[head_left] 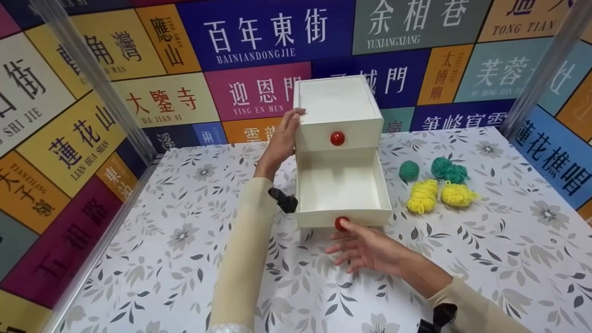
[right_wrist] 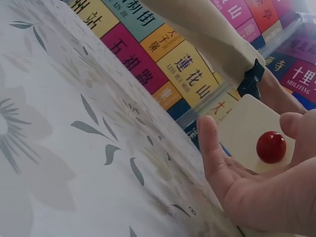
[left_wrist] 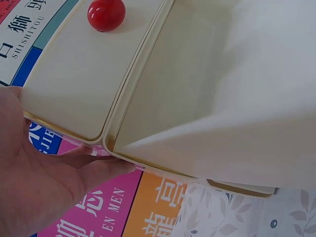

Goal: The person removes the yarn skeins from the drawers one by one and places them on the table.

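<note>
A white two-drawer cabinet (head_left: 337, 99) stands upright on the table, its lower drawer (head_left: 342, 185) pulled out and empty inside. Its upper drawer is shut and has a red round knob (head_left: 337, 138). My left hand (head_left: 283, 143) holds the cabinet's left side, fingertips bent over the top edge; the left wrist view shows the thumb (left_wrist: 106, 170) along the side wall. At the lower drawer's front, my right hand (head_left: 370, 247) has its thumb by the red knob (head_left: 341, 225). Its other fingers are spread and fairly straight, apart from the knob. Whether the thumb touches it I cannot tell.
To the cabinet's right lie two green yarn balls (head_left: 409, 171) (head_left: 449, 170) and two yellow yarn bundles (head_left: 422, 196) (head_left: 458, 194). A floral cloth (head_left: 180, 236) covers the table. Behind it rises a wall of coloured signs (head_left: 259, 32), with clear posts (head_left: 97, 78) at the corners.
</note>
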